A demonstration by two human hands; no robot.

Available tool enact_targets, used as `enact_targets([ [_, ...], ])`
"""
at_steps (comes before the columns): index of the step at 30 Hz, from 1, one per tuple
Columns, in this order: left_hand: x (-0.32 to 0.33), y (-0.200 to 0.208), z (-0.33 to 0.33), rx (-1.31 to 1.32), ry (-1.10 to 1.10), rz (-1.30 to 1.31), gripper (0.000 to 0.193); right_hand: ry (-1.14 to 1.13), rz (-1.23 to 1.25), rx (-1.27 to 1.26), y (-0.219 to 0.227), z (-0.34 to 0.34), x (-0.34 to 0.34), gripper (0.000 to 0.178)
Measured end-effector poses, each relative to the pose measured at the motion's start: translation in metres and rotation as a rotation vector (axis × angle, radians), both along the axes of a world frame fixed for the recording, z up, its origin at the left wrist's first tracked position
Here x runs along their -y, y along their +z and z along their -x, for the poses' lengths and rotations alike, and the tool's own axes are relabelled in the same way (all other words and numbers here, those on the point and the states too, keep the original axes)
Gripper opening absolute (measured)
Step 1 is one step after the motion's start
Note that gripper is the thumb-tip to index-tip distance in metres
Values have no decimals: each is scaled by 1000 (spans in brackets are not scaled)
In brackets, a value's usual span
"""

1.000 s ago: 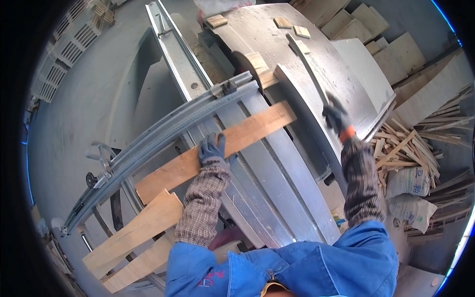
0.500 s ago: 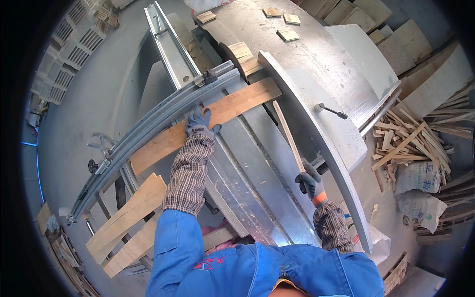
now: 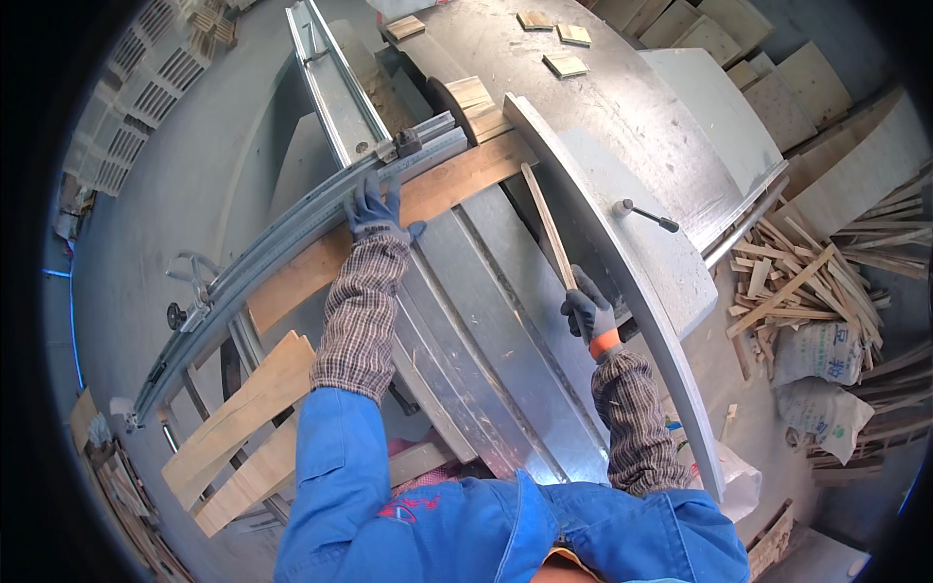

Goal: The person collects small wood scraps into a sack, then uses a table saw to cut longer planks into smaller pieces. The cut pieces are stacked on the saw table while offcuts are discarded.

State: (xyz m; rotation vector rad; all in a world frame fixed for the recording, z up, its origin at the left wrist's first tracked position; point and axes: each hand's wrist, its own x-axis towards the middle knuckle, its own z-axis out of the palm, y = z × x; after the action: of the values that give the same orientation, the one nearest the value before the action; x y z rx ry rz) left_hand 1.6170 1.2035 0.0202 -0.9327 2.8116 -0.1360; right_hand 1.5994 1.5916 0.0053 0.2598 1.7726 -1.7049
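Note:
A long wooden board [image 3: 470,181] lies along the metal fence [image 3: 292,233] across the sliding saw table [image 3: 505,311]. My left hand [image 3: 374,211], in a grey-blue glove, grips the board, its fingers reaching over the far edge toward the fence and the thumb on the near side. My right hand [image 3: 588,309], also gloved, is closed around the lower end of a thin wooden stick [image 3: 548,225]. The stick's far tip is beside the board's right end, near the upright guide rail [image 3: 622,243]. Whether tip and board touch, I cannot tell. The saw blade is not visible.
Wooden pieces [image 3: 476,102] sit beyond the board's right end; several small blocks [image 3: 566,65] lie on the far table. Cut boards [image 3: 238,413] rest at my left. A black-knobbed lever [image 3: 649,214] sticks out beyond the rail. Scrap strips [image 3: 792,282] pile up at right.
The board has moved away from me and slightly left, up against the fence, with my left hand on it. My right hand has moved forward and left, carrying the stick.

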Motion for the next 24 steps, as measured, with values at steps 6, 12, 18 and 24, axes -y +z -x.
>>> enact_targets([
  [6,10,17,14,139,46,-28,110,-8,-21,10,14,3,12,61],
  [12,12,23,15,175,31,-38,109,-41,-27,41,22,-3,23,61],
  [18,10,23,13,146,19,-9,111,-54,-11,25,18,-4,26,60],
  [24,10,23,11,141,21,-22,111,-50,-29,24,21,-3,28,60],
])
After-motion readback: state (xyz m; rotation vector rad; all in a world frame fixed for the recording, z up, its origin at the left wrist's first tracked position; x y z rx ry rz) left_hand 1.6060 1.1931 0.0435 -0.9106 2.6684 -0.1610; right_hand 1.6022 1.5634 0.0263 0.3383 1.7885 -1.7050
